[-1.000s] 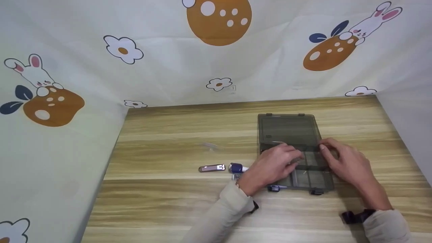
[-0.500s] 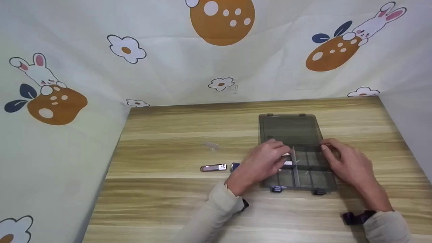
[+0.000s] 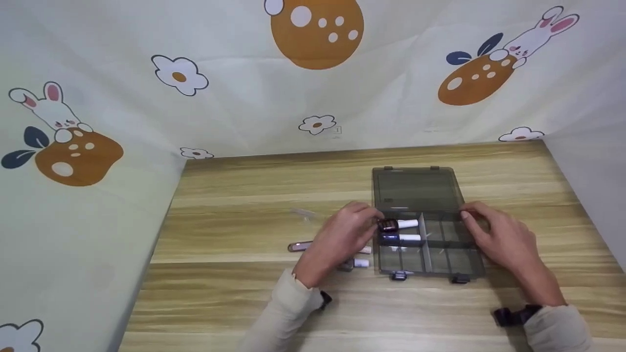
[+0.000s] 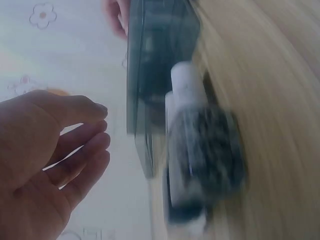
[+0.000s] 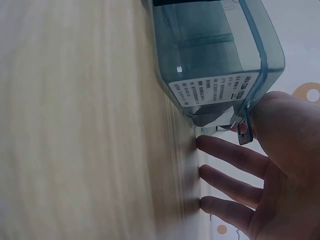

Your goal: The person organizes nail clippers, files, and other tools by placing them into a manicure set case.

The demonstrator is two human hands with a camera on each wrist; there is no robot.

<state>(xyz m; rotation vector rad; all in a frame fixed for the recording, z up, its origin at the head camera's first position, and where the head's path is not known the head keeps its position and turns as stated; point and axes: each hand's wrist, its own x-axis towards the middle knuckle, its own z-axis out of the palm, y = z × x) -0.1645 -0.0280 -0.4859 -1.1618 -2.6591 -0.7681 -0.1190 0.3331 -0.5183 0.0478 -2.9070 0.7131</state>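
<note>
A dark translucent compartment box (image 3: 449,261) stands on the table with its lid (image 3: 415,188) folded back. Two nail polish bottles with white caps lie in its back left part, a dark red one (image 3: 390,225) and a blue one (image 3: 390,239). My left hand (image 3: 340,234) hovers at the box's left edge, fingers loosely bent and holding nothing. Below it lies a glittery grey nail polish bottle (image 4: 205,155), blurred in the left wrist view; another is partly hidden behind it. My right hand (image 3: 506,239) pinches the box's right side near the hinge with thumb and index finger.
A nail clipper (image 3: 299,246) lies left of the box, partly behind my left hand. Farther back is a small clear piece (image 3: 304,213), too faint to identify. Patterned cloth (image 3: 244,98) walls in the table.
My left hand has moved left from over the box to its left edge, baring the dark red and blue bottles inside. My right hand has stayed in place.
</note>
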